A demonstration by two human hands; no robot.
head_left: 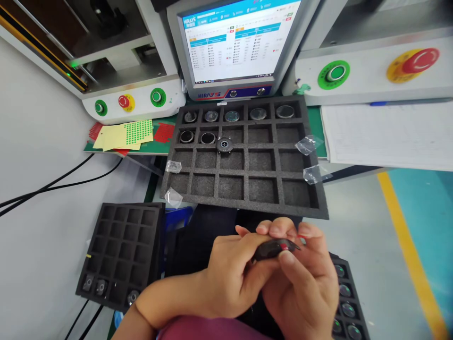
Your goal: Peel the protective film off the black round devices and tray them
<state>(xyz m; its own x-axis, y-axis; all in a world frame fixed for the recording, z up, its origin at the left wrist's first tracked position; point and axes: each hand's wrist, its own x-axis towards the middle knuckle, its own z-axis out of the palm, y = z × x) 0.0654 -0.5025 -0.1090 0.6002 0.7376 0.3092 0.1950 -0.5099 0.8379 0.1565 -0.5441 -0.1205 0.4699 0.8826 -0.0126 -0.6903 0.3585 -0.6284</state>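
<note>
Near the lower middle, my left hand (230,274) and my right hand (307,278) meet around a dark rounded watch part (271,249). A small red spot shows on its edge by my right thumb. Both hands have their fingers closed on the part. Beyond them lies a black foam tray (231,186) with round watch parts in its back two rows. One round watch back (224,145) rests face up across a divider of that tray.
Behind the tray stands a monitor (240,42), between machines with green and red buttons. A second foam tray (120,245) is at lower left, a third (357,302) at lower right. Papers (385,134) lie at right, sticker sheets (123,134) at left.
</note>
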